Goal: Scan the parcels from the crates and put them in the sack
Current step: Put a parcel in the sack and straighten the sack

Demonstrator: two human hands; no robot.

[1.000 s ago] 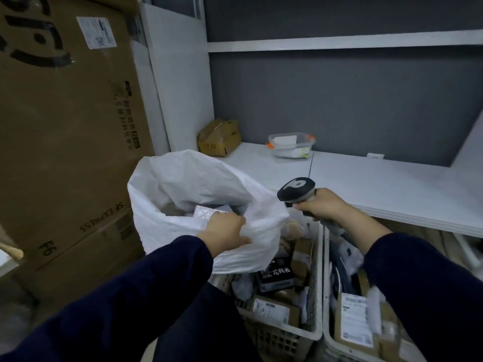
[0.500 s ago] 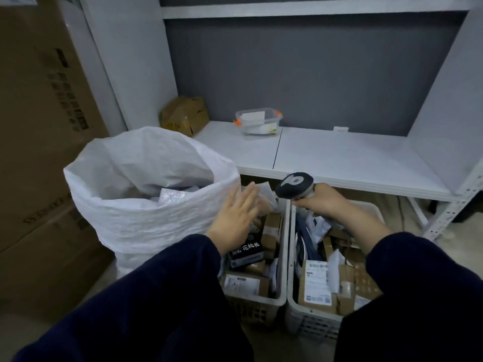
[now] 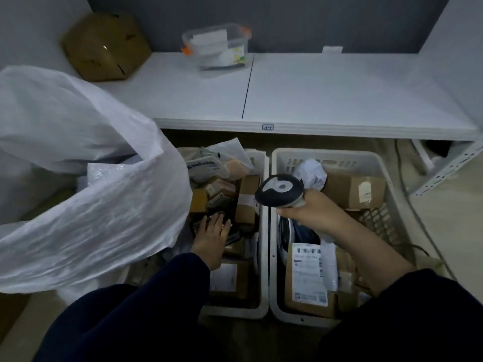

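Left hand [image 3: 211,239] was down in the left crate [image 3: 235,313], fingers stretched flat over the jumbled parcels [image 3: 247,186], gripping nothing yet. Right hand [image 3: 313,212] was wrapped round the scanner [image 3: 279,190], poised over the right crate [image 3: 339,154]. The sack [image 3: 91,205] gaped just beside the left crate. Best play, I'd say: lift one top box cleanly and turn its label up toward the scanner.

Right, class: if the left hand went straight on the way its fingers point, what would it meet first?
Probably the small brown parcels heaped in the left crate, just ahead of the left hand, which reaches in with straight fingers. Whether it touches a parcel yet is unclear from this view.
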